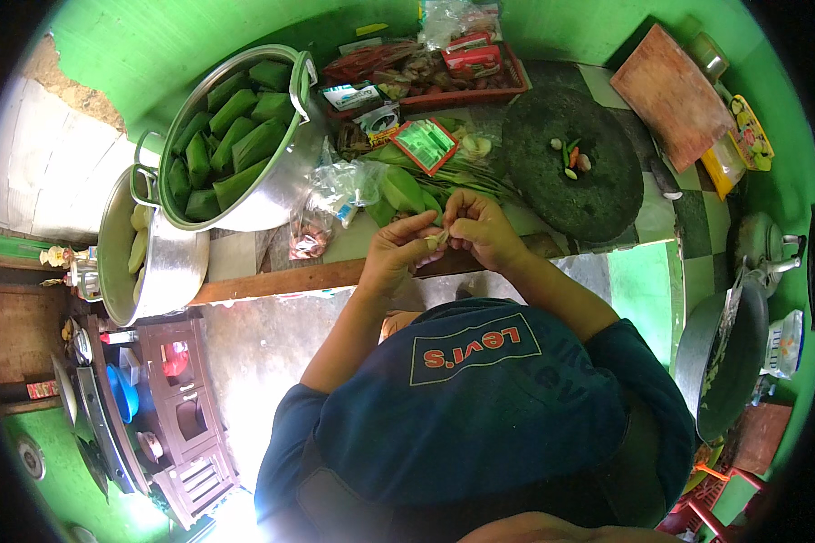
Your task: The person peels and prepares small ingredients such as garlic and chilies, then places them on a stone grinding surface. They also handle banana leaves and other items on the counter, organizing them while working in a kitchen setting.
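Note:
My left hand [397,251] and my right hand [483,229] meet above the counter's front edge. Between their fingertips is a small pale clove [437,239], which looks like garlic; the fingers partly cover it. Just beyond them lie green leaves [402,190] and a red-bordered green packet [426,146]. To the right of my right hand sits a wide, dark stone mortar [570,210]. On it rest green and orange chillies [573,155] and several small pale bulbs or cloves [583,163]. A plastic bag of shallots [310,234] lies left of my left hand.
A large metal pot [292,183] holds leaf-wrapped parcels [234,115]; another pot [176,271] stands beside it. A red basket [516,75] of packets is at the back. Right of the mortar are a knife [664,178], a wooden board [672,98] and a deep pan [693,360].

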Demonstrator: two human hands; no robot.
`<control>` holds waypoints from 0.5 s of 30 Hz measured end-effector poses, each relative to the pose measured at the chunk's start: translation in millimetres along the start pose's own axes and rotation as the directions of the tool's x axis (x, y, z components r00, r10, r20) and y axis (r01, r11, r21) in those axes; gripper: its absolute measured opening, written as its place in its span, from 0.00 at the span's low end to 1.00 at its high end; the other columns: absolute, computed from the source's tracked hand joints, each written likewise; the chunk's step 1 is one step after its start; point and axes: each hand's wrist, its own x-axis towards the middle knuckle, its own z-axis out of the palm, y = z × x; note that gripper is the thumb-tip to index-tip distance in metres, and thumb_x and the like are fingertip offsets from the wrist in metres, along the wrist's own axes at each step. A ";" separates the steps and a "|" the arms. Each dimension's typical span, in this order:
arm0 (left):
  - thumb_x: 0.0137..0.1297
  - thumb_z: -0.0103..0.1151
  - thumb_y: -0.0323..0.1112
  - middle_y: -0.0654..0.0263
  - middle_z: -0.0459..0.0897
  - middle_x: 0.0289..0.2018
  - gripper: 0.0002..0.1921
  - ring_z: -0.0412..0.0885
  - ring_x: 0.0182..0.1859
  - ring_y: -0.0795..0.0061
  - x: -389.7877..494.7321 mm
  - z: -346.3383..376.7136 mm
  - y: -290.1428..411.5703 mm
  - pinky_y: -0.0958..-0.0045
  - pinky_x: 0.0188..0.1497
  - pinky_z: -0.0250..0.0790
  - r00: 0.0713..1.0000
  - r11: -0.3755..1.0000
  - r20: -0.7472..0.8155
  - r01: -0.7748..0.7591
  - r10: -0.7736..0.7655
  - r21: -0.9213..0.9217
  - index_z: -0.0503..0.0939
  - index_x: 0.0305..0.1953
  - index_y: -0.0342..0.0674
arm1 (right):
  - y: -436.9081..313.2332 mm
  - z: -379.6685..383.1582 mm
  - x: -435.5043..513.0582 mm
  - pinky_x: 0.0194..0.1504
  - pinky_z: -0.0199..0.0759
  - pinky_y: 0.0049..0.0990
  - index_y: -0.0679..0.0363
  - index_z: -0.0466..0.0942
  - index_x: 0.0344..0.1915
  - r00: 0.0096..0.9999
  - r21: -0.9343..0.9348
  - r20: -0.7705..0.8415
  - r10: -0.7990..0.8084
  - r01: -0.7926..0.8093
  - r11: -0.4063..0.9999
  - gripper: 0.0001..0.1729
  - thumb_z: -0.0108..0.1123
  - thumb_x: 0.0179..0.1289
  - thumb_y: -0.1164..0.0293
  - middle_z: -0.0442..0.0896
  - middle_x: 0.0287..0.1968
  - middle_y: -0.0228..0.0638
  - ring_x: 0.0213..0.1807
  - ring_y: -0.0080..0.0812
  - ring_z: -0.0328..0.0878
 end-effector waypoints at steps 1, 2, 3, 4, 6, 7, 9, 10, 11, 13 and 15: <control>0.54 0.56 0.18 0.58 0.81 0.36 0.18 0.81 0.36 0.70 -0.4 -1.1 2.0 0.73 0.39 0.76 1.000 0.997 0.001 0.018 -0.018 0.073 0.74 0.49 0.34 | -0.2 -0.8 1.0 0.25 0.64 0.17 0.60 0.70 0.29 1.000 0.024 -0.020 0.008 -0.007 1.000 0.07 0.53 0.49 0.82 0.72 0.25 0.27 0.22 0.17 0.68; 0.54 0.56 0.18 0.58 0.81 0.36 0.19 0.81 0.36 0.71 -0.7 -1.4 3.3 0.73 0.39 0.75 0.999 0.989 0.001 0.035 -0.036 0.147 0.74 0.50 0.34 | -0.6 -1.5 1.9 0.23 0.63 0.18 0.60 0.70 0.28 0.999 0.048 -0.039 0.016 -0.014 0.999 0.06 0.52 0.50 0.82 0.72 0.23 0.27 0.21 0.17 0.67; 0.54 0.57 0.18 0.58 0.81 0.37 0.20 0.81 0.37 0.72 -1.3 -0.4 4.4 0.74 0.40 0.75 1.000 0.986 0.016 0.023 -0.026 0.167 0.73 0.51 0.33 | -1.8 -1.3 2.7 0.23 0.63 0.18 0.60 0.70 0.28 0.999 -0.005 -0.041 -0.016 0.016 1.000 0.06 0.52 0.50 0.82 0.72 0.23 0.27 0.21 0.18 0.68; 0.54 0.58 0.19 0.59 0.81 0.37 0.21 0.81 0.38 0.73 -2.0 0.9 5.5 0.75 0.41 0.74 0.999 0.982 0.032 0.010 -0.016 0.188 0.73 0.51 0.32 | -3.8 -0.9 3.4 0.23 0.63 0.18 0.60 0.70 0.28 0.998 -0.058 -0.040 -0.048 0.046 0.997 0.05 0.53 0.50 0.81 0.72 0.23 0.28 0.21 0.18 0.68; 0.54 0.59 0.20 0.59 0.81 0.38 0.22 0.80 0.38 0.74 -2.4 1.7 6.6 0.76 0.42 0.74 1.000 0.970 0.023 0.003 -0.009 0.244 0.72 0.52 0.31 | -6.7 -0.2 3.3 0.23 0.63 0.18 0.61 0.71 0.28 0.991 -0.245 -0.062 -0.116 0.098 0.965 0.04 0.53 0.50 0.80 0.73 0.23 0.28 0.21 0.18 0.69; 0.54 0.59 0.20 0.59 0.81 0.38 0.21 0.80 0.38 0.74 -2.2 1.5 6.8 0.76 0.42 0.73 1.000 0.960 -0.001 0.010 -0.010 0.280 0.72 0.52 0.31 | -8.0 -0.4 2.5 0.23 0.64 0.18 0.61 0.72 0.28 0.985 -0.375 -0.080 -0.155 0.114 0.920 0.03 0.54 0.50 0.79 0.73 0.23 0.28 0.22 0.19 0.70; 0.54 0.59 0.20 0.59 0.81 0.38 0.21 0.80 0.38 0.75 -1.8 0.2 7.0 0.77 0.42 0.73 1.000 0.940 -0.028 0.021 -0.013 0.340 0.73 0.52 0.31 | -12.1 -1.3 0.0 0.25 0.64 0.17 0.62 0.73 0.28 0.978 -0.548 -0.093 -0.188 0.107 0.830 0.03 0.55 0.50 0.77 0.74 0.24 0.29 0.23 0.18 0.71; 0.54 0.59 0.20 0.59 0.81 0.38 0.21 0.80 0.38 0.76 -1.7 -1.2 6.8 0.78 0.41 0.73 0.999 0.931 -0.031 0.025 -0.015 0.364 0.73 0.52 0.31 | -15.3 -2.1 -1.9 0.25 0.64 0.17 0.62 0.73 0.28 0.979 -0.595 -0.093 -0.180 0.091 0.799 0.03 0.56 0.50 0.77 0.74 0.24 0.29 0.24 0.18 0.71; 0.54 0.59 0.21 0.59 0.81 0.38 0.20 0.80 0.37 0.76 -1.6 -1.9 7.0 0.78 0.41 0.73 0.999 0.921 -0.034 0.029 -0.018 0.387 0.73 0.51 0.31 | -17.0 -2.4 -2.7 0.26 0.65 0.17 0.63 0.74 0.28 0.981 -0.640 -0.093 -0.173 0.074 0.765 0.03 0.56 0.49 0.76 0.75 0.24 0.29 0.25 0.18 0.71; 0.53 0.60 0.22 0.59 0.81 0.37 0.20 0.80 0.37 0.75 -2.8 3.3 8.3 0.77 0.40 0.74 0.999 0.939 -0.014 0.035 -0.033 0.342 0.73 0.50 0.30 | -10.0 -6.9 -1.1 0.27 0.64 0.17 0.62 0.74 0.28 0.984 -0.558 -0.054 -0.171 0.112 0.822 0.04 0.57 0.49 0.76 0.75 0.24 0.28 0.25 0.17 0.70; 0.53 0.60 0.22 0.59 0.81 0.37 0.19 0.80 0.36 0.76 -3.1 5.8 7.6 0.78 0.40 0.73 0.999 0.943 -0.008 0.046 -0.046 0.331 0.74 0.49 0.30 | -7.1 -7.1 -1.1 0.27 0.63 0.16 0.63 0.74 0.28 0.984 -0.527 -0.031 -0.175 0.133 0.839 0.04 0.57 0.49 0.76 0.74 0.24 0.27 0.25 0.16 0.69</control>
